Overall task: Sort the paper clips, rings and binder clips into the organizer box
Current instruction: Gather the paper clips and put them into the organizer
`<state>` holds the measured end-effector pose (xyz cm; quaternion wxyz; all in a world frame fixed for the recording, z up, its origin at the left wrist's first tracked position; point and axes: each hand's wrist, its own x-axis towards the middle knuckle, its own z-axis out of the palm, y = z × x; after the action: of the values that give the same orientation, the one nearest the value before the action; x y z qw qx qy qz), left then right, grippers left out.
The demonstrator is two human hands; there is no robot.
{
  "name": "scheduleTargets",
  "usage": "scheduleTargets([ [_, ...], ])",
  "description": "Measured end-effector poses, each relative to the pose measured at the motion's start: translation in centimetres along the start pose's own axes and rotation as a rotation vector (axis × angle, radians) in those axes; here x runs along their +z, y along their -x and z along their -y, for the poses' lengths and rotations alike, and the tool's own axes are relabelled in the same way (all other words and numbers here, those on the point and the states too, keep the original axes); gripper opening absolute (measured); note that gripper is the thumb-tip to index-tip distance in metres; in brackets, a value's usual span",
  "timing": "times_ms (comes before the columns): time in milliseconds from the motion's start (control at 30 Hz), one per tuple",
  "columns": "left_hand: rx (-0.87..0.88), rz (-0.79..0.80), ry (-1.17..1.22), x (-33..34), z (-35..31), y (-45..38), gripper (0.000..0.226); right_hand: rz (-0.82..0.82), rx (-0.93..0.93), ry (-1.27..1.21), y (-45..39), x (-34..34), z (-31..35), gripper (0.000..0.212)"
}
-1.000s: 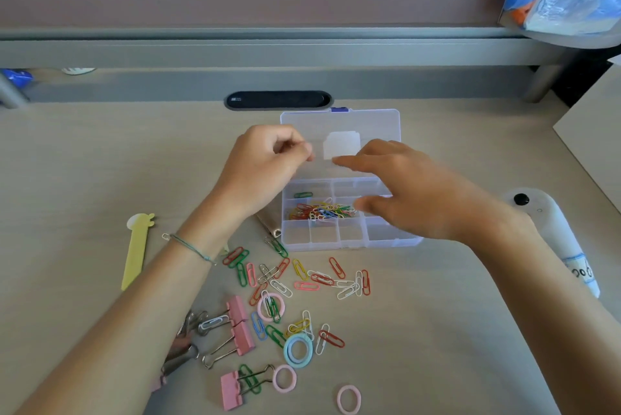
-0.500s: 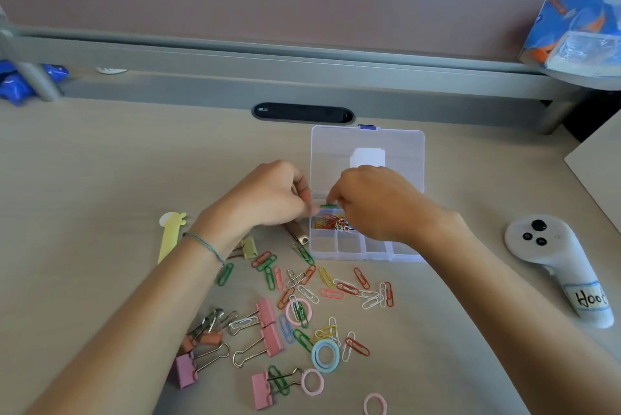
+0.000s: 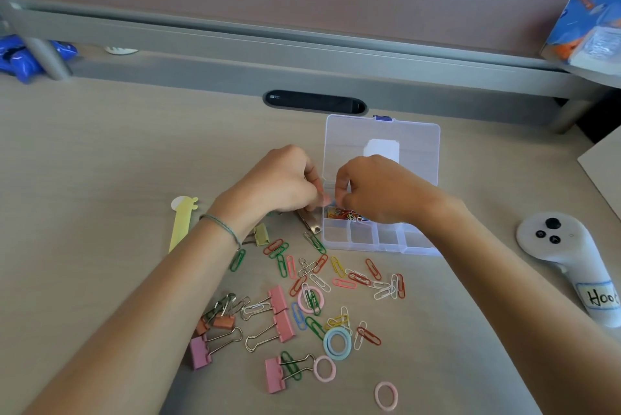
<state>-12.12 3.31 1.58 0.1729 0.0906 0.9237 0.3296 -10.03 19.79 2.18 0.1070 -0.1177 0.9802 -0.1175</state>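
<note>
Clear plastic organizer box (image 3: 420, 248) sits right of centre, lid open, coloured paper clips (image 3: 346, 214) filling one compartment. Above its left edge the left hand (image 3: 285, 184) and right hand (image 3: 376, 189) meet with curled fingers; what they pinch cannot be told. Loose clips, pastel rings (image 3: 337, 343) and pink binder clips (image 3: 282, 325) wait lower centre; best release each piece low over its own compartment.

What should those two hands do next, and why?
Probably drop whatever the left hand and right hand pinch together into the paper-clip compartment of the organizer box; they hover just above it, though what they pinch is too small to identify.
</note>
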Motion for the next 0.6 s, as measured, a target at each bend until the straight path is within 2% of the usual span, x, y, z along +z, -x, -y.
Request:
scheduleTargets([
  [133, -0.005, -0.003, 0.003, 0.0, 0.0, 0.0, 0.015, -0.018, 0.009, -0.077, -0.1, -0.1, -0.2, 0.002],
  [267, -0.008, -0.004, -0.001, 0.0, 0.0, -0.1, 0.015, -0.061, 0.004, -0.125, 0.0, -0.5, -0.6, 0.009],
  [400, -0.004, -0.007, -0.025, -0.3, 0.2, -0.1, 0.010, -0.136, -0.004, -0.154, 0.6, -0.8, -0.7, 0.007],
  [600, 0.030, -0.031, -0.088, -0.8, -0.5, 0.6, 0.012, -0.132, -0.051, -0.162, 2.2, -0.7, 0.0, 0.012],
])
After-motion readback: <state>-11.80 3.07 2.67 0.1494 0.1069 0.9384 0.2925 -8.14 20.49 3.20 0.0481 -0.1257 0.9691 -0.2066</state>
